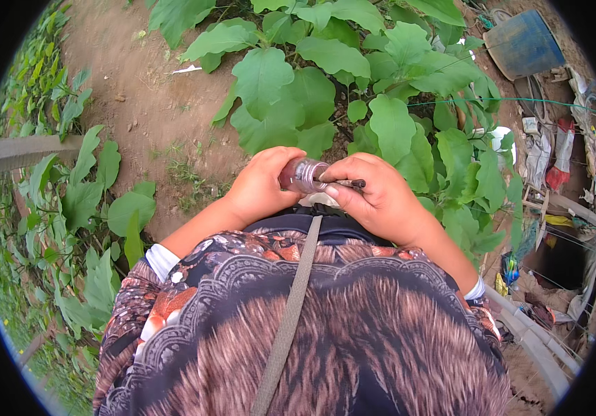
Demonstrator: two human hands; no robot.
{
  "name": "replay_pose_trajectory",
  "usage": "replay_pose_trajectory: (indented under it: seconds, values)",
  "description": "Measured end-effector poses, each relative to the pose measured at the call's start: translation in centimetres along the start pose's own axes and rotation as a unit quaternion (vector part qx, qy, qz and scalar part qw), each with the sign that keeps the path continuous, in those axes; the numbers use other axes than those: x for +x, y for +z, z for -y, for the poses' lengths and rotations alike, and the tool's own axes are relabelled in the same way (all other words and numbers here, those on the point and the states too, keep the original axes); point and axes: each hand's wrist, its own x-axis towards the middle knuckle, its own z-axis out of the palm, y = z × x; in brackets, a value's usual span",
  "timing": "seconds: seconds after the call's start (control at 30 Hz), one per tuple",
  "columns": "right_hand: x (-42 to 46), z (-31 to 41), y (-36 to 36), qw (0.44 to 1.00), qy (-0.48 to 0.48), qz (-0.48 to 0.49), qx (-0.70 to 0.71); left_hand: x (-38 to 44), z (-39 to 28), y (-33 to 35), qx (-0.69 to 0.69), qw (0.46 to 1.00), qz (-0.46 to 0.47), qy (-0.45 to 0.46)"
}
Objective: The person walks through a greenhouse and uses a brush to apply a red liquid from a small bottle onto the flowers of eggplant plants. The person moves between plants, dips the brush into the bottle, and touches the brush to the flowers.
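My left hand (267,178) is wrapped around a small clear bottle (303,175) that lies tilted on its side, its open threaded mouth facing right. Reddish or dark contents show through its wall. Between the thumb and fingers of my right hand (371,190) is a thin dark stick (355,183), its far end at or just inside the bottle's mouth; how deep it reaches is hidden by the fingers. Both hands are in front of my waist, near a patterned garment (329,312) with a strap (293,312) running down it.
Broad-leaved plants (324,78) grow close beyond my hands, with more at the left (84,208). Bare soil (121,93) lies between them. A blue bucket (527,44), a green string (537,99), pale poles (542,333) and scattered scraps are at the right. A grey beam (27,152) juts in from the left.
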Motion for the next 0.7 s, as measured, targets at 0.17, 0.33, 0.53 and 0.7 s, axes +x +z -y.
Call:
replay_pose_trajectory:
  seconds: [0.17, 0.33, 0.53, 0.7]
  values:
    - [-1.7, -2.1, -3.9, 0.995, 0.025, -0.088, 0.024, 3.8, -0.7, 2.7, 0.019, 1.000, 0.003, 0.021]
    - [-3.2, -4.1, -5.4, 0.971, 0.085, -0.185, 0.127, 5.6, -0.1, 4.1, 0.018, 0.999, 0.018, -0.032]
    - [-3.0, -7.0, -6.7, 0.900, 0.171, -0.293, 0.275, 9.4, 2.2, 5.1, 0.012, 0.999, 0.036, -0.030]
    - [-2.2, -10.8, -7.2, 0.780, 0.252, -0.451, 0.353, 13.5, 4.4, 6.3, 0.026, 0.998, 0.051, 0.008]
